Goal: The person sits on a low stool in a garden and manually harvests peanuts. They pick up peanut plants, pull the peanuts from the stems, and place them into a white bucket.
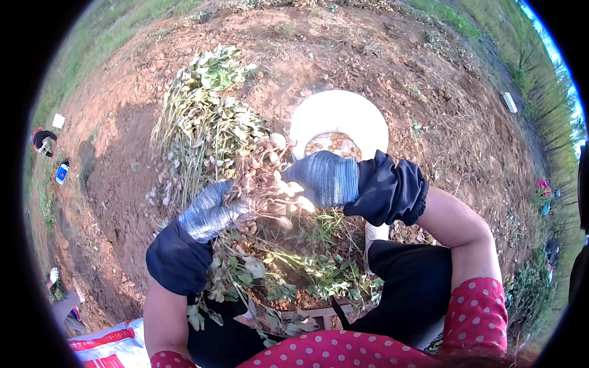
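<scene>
Dotted shirt (pixel 334 351), right hand (pixel 325 178) before bucket (pixel 343 113)

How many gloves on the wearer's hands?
2: one on the left hand, gripping the peanut plants; one on the right hand, nearer the white bucket. Both are in view.

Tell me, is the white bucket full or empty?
Neither, just partly filled: tan pods lie low inside the white bucket, with plenty of its bare inner side showing above them.

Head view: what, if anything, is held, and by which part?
Peanut plants, held near the root end by the left hand; the right hand: cannot tell.
</scene>
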`<act>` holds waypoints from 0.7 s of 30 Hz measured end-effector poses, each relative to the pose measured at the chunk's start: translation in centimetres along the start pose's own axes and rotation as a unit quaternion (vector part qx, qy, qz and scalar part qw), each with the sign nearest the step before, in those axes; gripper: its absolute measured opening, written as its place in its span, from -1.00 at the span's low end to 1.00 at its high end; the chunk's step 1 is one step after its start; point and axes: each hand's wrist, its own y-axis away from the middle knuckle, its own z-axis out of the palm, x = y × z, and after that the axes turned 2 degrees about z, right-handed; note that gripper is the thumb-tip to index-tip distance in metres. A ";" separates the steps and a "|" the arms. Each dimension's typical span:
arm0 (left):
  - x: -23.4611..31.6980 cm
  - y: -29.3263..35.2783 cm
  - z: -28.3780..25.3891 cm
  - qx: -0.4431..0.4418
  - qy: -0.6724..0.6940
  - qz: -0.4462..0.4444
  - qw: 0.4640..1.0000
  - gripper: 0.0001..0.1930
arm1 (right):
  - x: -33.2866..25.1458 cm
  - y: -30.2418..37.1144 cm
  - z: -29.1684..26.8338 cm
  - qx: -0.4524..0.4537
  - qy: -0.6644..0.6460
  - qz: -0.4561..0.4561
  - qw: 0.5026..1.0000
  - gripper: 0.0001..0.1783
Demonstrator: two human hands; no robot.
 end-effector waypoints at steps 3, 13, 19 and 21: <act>0.0 0.9 0.2 -0.040 0.246 0.029 0.968 -0.56 | 2.8 1.1 -2.7 -0.073 -0.004 0.322 0.944 -0.72; -0.8 0.5 -0.5 0.007 0.131 0.076 0.988 -0.65 | -3.6 -0.9 -3.2 -0.010 -0.254 0.123 0.959 -0.37; -0.2 0.4 0.3 0.019 0.110 0.041 0.993 -0.63 | -5.7 -1.3 -2.3 -0.033 -0.226 0.201 0.952 -0.40; -0.1 0.3 0.8 0.068 0.088 0.032 0.993 -0.61 | -4.8 -0.6 -1.6 -0.019 -0.269 0.164 0.949 -0.48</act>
